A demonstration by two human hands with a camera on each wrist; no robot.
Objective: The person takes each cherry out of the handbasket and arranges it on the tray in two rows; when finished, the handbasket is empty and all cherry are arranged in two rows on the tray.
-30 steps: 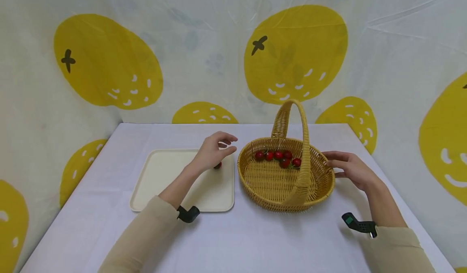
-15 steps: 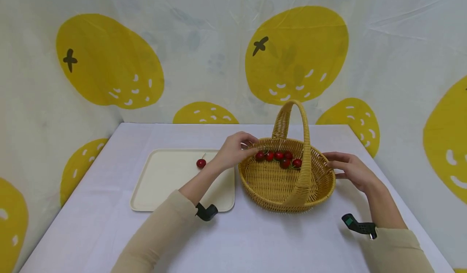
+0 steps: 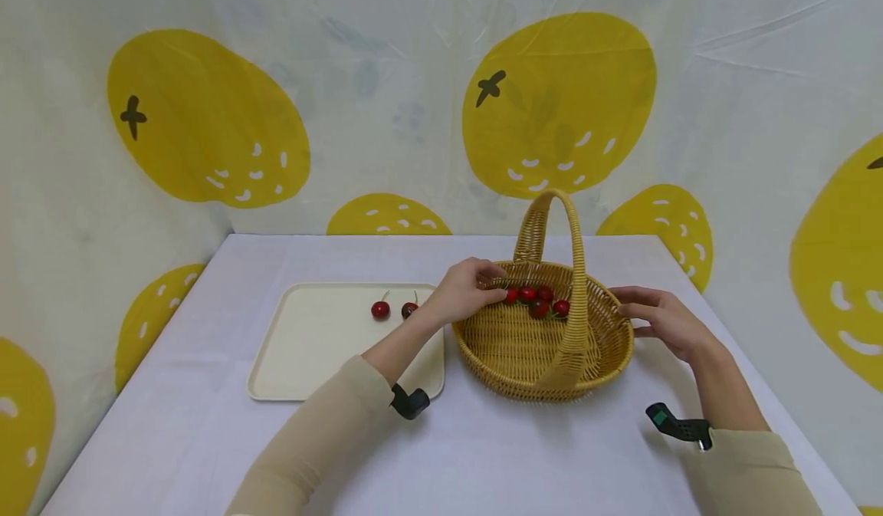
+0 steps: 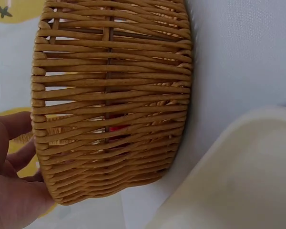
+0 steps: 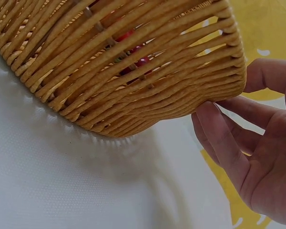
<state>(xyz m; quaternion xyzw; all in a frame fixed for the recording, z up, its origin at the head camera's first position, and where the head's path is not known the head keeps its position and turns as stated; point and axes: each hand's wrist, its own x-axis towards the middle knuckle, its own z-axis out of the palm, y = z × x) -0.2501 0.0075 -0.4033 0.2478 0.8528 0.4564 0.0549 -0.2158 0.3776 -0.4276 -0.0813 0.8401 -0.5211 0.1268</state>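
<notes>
A wicker basket (image 3: 510,374) with a tall arched handle stands right of centre, several red cherries (image 3: 539,309) along its far inner side. My left hand (image 3: 461,294) reaches over the basket's left rim, thumb and forefinger apart beside the leftmost visible cherry; it covers another cherry, and its fingertips are partly hidden behind the weave in the left wrist view. At the opposite end, my right hand (image 3: 665,320) holds the basket's rim, with fingers on both sides of the edge in the right wrist view.
Left of the basket lies a cream tray (image 3: 297,378). Two stemmed cherries (image 3: 380,310) are on it, one partly behind my left forearm. A white cloth (image 3: 524,462) covers the table, and a curtain (image 3: 400,110) with yellow fruit prints hangs around it.
My left hand has moved right from over the tray to inside the basket's left rim, uncovering the two cherries on the tray. My right hand stays at the rim.
</notes>
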